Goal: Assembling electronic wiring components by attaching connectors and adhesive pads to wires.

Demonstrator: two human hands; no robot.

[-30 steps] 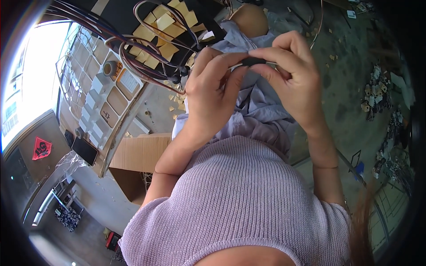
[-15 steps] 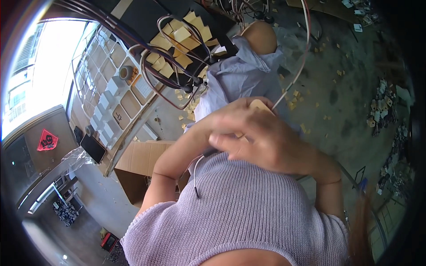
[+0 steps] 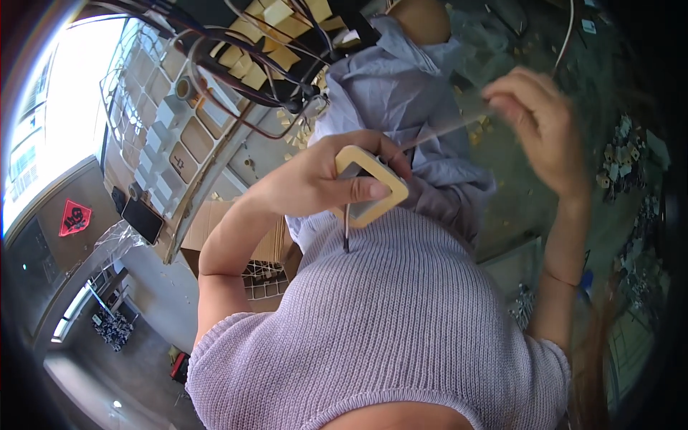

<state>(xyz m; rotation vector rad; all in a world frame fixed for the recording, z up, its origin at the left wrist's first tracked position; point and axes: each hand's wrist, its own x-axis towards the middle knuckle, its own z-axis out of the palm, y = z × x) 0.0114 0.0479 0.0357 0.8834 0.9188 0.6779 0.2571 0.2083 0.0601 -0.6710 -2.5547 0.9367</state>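
Note:
In my left hand (image 3: 315, 175) is a pale yellow, rounded rectangular frame (image 3: 396, 192) with a greyish inside, held tilted between thumb and fingers in front of my chest. A short lead (image 3: 347, 236) with a dark tip hangs below it. Up and to the right, my blurred right hand (image 3: 541, 125) has its fingers pinched together. A thin pale line, smeared by motion, runs between those fingers and the frame. Behind the right hand a whitish cable (image 3: 568, 36) rises out of view; the hand seems to grip this cable, though its fingertips are unclear.
Bundled dark cables (image 3: 236, 72) hang over a black surface with yellow pieces (image 3: 276, 61) at the upper left. A board with white blocks (image 3: 168, 115) and a tape roll (image 3: 185, 87) stands left of my lap, which a bluish cloth (image 3: 387, 93) covers. Below the board is a cardboard box (image 3: 208, 222).
My right hand has moved away from the left, up and to the right. The yellow frame, mostly hidden before, now shows in my left hand. The cable has shifted right.

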